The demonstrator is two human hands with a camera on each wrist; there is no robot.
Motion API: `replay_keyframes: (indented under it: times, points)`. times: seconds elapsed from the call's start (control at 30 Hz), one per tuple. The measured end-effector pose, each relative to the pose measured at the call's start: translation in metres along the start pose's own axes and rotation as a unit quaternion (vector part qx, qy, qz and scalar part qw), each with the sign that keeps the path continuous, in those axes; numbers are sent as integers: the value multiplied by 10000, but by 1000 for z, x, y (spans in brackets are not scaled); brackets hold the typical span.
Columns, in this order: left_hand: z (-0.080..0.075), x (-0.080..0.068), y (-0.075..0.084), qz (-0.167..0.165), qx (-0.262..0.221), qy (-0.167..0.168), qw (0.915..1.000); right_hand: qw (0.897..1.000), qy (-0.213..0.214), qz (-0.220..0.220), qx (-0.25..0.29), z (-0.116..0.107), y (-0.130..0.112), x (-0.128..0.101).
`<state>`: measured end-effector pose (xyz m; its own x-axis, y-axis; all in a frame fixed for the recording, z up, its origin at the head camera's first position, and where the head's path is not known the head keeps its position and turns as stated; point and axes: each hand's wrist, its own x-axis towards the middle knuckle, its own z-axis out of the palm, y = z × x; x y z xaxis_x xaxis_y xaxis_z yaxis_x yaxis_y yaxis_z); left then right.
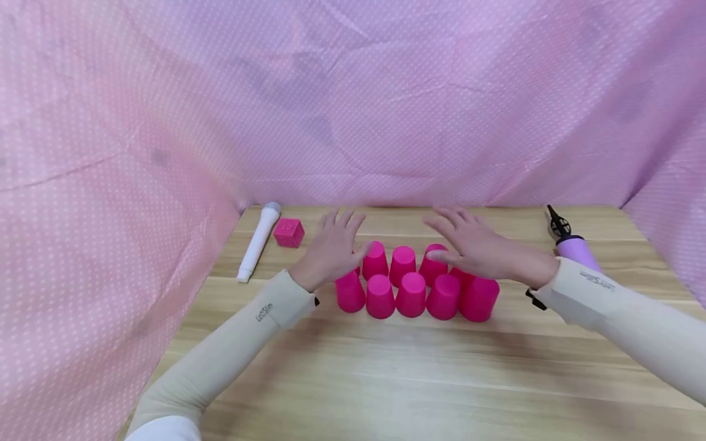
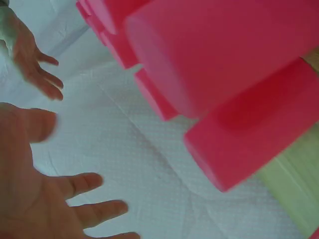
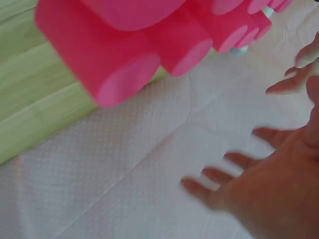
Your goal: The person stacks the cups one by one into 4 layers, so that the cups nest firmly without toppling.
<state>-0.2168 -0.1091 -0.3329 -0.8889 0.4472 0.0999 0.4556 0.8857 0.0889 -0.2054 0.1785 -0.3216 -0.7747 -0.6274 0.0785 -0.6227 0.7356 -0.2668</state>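
Two rows of upturned pink cups (image 1: 410, 283) stood touching one another near the middle of the wooden bench (image 1: 386, 373), closer to its far edge; the left hand (image 1: 331, 251) hovered over the left end of the back row, fingers (image 2: 84, 183) spread and released, grasping nothing; the right hand (image 1: 474, 245) hovered over the right end, fingers (image 3: 219, 175) likewise straight and holding nothing; toward the far left corner lay a white marker (image 1: 258, 242) beside a pink cube (image 1: 289, 233); near the far right corner lay a purple balloon pump (image 1: 570, 242); pink dotted cloth (image 1: 353, 98) hung behind.
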Motion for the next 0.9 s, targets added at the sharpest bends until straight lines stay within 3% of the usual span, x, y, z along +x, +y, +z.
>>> replay_keyframes:
  times: [0.17,0.3,0.43,0.63,0.9]
  points:
    - [2,-4,-15,93,144,103,9998,9943,-237,-1042,-5,7,-16,31]
    - [7,-5,-24,22,117,-4,9999,9882,-406,-1468,-167,17,-23,61]
    - [12,-5,-29,-103,69,-140,9998,9877,-683,-1383,-247,27,-27,84]
    - [19,-3,-33,-195,9,-311,9993,9866,-1082,-1084,-553,37,-34,99]
    - [20,-3,-35,-252,-181,-324,9990,9910,-838,-888,-550,46,-40,111]
